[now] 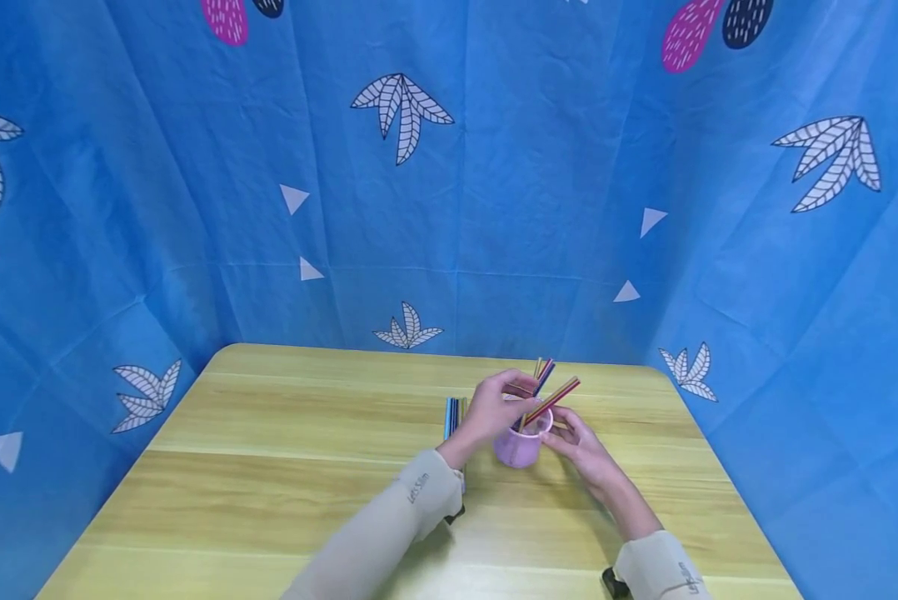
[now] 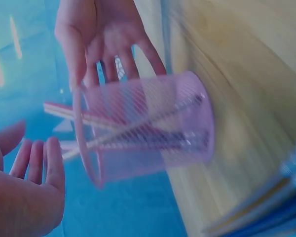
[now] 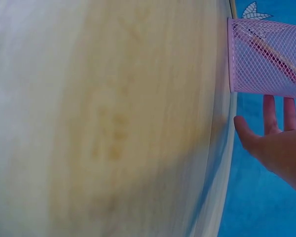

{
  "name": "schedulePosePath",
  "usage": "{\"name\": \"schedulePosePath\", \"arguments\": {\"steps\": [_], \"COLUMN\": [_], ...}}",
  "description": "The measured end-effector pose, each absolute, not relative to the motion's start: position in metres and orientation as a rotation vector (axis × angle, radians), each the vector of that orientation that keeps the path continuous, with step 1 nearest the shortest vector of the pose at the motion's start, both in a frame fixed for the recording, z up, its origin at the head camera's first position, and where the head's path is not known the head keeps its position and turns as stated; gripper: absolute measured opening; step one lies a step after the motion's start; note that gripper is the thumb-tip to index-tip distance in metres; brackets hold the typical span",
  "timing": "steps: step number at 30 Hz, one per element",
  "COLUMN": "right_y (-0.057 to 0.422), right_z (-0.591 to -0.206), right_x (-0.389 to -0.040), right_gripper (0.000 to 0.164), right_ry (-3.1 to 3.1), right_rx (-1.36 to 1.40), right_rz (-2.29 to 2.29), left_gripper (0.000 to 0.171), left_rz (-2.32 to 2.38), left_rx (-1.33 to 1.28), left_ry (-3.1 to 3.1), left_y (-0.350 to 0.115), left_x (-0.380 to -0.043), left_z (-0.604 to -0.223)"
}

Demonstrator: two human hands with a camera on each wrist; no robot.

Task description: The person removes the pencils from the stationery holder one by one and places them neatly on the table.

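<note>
A pink mesh pen holder (image 1: pixel 518 450) stands upright toward the right of the table, with several colored pencils (image 1: pixel 554 400) leaning inside and jutting past its rim. My right hand (image 1: pixel 586 454) holds the holder from the right side. Its thumb is at the rim and its fingers lie along the far wall, as the left wrist view shows. Over the opening is my left hand (image 1: pixel 494 408). In the left wrist view, its fingers (image 2: pixel 35 163) are extended, a gap parts them from the thumb, and pencil ends are close to the fingertips.
More pencils (image 1: pixel 452 412), blue and yellowish, lie on the wooden table (image 1: pixel 269 467) left of the holder, partly hidden by my left forearm. A blue patterned curtain (image 1: pixel 456 208) surrounds the table at the back and both sides.
</note>
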State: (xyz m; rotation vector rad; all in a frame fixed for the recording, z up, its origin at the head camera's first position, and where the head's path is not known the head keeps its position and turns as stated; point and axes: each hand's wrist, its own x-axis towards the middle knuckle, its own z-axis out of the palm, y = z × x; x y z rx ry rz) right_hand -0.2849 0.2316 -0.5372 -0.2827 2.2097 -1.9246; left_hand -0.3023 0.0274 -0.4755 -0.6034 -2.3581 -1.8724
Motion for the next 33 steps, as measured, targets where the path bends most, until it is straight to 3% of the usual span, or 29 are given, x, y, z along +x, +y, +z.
{"name": "schedulePosePath", "arguments": {"steps": [12, 33], "right_y": [0.232, 0.232], "right_z": [-0.541, -0.541], "right_x": [-0.287, -0.289], "right_gripper": [0.061, 0.063], "right_ry": [2.236, 2.254], "right_rx": [-0.285, -0.3], "right_rz": [-1.908, -1.916], "left_gripper": [0.029, 0.034], "left_rz": [-1.838, -1.464], "left_rx": [-0.603, -0.528], "left_ry": [-2.404, -2.463], "left_y": [0.073, 0.083], "left_x": [-0.312, -0.325], "left_z": [-0.481, -0.489]}}
